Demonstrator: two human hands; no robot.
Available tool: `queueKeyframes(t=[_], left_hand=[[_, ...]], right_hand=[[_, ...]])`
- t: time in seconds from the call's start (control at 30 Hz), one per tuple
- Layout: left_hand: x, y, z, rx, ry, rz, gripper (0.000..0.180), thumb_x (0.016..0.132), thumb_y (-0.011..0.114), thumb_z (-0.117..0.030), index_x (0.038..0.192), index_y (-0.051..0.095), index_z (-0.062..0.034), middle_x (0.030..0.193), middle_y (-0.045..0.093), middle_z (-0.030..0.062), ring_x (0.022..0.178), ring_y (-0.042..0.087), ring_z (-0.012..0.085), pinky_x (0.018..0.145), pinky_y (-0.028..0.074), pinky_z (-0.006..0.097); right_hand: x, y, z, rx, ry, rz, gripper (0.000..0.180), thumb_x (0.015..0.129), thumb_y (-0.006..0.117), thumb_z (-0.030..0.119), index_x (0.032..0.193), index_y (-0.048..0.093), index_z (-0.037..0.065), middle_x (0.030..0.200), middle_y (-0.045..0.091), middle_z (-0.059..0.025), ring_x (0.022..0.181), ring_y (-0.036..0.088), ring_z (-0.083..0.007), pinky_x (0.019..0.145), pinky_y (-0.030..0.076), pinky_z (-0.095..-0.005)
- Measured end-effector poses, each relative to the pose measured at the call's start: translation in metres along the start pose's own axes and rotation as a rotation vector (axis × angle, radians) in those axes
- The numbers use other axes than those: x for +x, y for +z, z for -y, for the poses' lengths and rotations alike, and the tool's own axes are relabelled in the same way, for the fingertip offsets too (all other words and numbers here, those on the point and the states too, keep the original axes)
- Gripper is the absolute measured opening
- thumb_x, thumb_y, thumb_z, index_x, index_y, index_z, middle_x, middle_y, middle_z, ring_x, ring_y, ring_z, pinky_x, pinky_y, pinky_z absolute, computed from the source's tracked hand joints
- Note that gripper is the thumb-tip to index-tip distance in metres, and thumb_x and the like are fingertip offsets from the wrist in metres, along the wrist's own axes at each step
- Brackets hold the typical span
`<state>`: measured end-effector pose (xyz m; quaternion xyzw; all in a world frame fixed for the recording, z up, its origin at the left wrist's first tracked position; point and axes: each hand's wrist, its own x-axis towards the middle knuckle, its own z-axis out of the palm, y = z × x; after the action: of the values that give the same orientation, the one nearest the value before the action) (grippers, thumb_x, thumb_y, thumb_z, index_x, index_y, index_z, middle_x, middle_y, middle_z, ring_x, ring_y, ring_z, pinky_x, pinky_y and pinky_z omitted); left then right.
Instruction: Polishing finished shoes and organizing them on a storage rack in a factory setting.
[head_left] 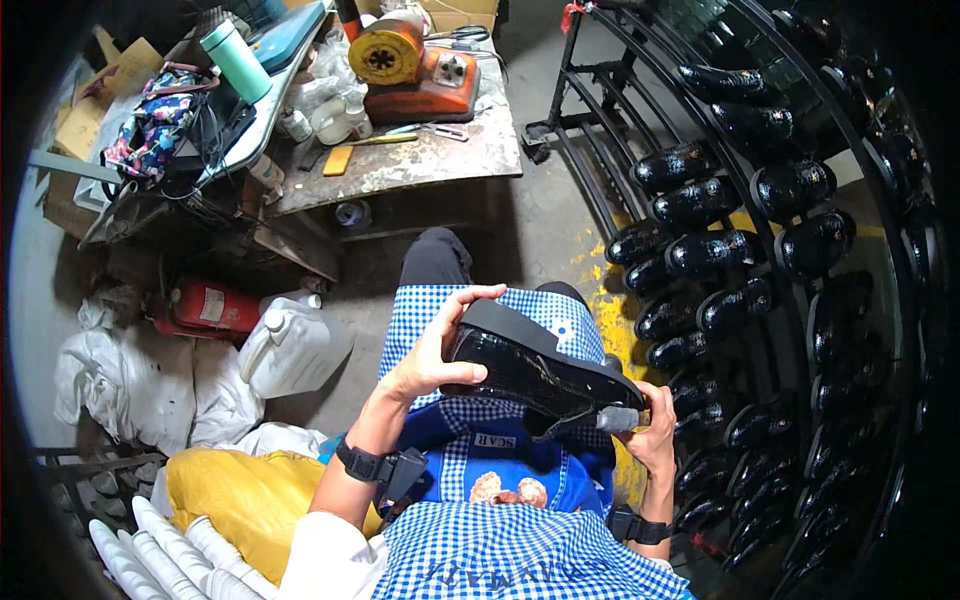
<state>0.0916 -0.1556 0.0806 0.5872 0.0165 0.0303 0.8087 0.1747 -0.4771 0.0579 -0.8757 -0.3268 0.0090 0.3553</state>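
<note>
A glossy black shoe (500, 365) with a thick dark sole lies tilted on its side above my lap, its sole edge turned up and away from me. My left hand (428, 352) grips one end, thumb on the shiny upper and fingers over the sole. Closed near the other end, my right hand (655, 430) holds a short tool with a grey wrapped end (617, 419). That grey end is at the shoe's edge; whether it touches I cannot tell. A blue-and-white checked apron (500, 550) covers my lap.
On the right stands a black rack (590, 130) filled with glossy black shoes. Ahead, a worn workbench (450, 160) carries an orange-red machine (425, 95) and a yellow block (338, 161). At left are a white jerrycan (290, 350), a red container (210, 308) and yellow cloth (240, 500).
</note>
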Motion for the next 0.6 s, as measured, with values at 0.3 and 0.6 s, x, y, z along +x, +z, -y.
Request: queueKeyframes(t=[0.3,0.6], left_hand=[[0.007,0.021,-0.006,0.063,-0.123,-0.046,0.083,0.060,0.076,-0.019,0.130,0.033,-0.0077,0.128,0.041,0.0103,0.118,0.040,0.0203,0.102,0.028,0.030],[0.026,0.071,-0.015,0.270,-0.205,0.003,0.073,0.071,0.066,-0.017,0.134,0.030,-0.0115,0.128,0.038,0.0112,0.116,0.038,0.0203,0.099,0.030,0.031]], right_hand=[[-0.015,-0.003,-0.012,0.016,0.029,0.034,0.060,0.050,0.079,0.015,0.105,0.058,0.005,0.088,0.060,-0.0138,0.075,0.055,-0.0292,0.069,0.045,-0.0358],[-0.069,0.005,-0.053,0.546,0.530,0.065,0.064,0.052,0.079,0.010,0.111,0.055,0.000,0.098,0.061,-0.0083,0.092,0.058,-0.0181,0.082,0.045,-0.0317]])
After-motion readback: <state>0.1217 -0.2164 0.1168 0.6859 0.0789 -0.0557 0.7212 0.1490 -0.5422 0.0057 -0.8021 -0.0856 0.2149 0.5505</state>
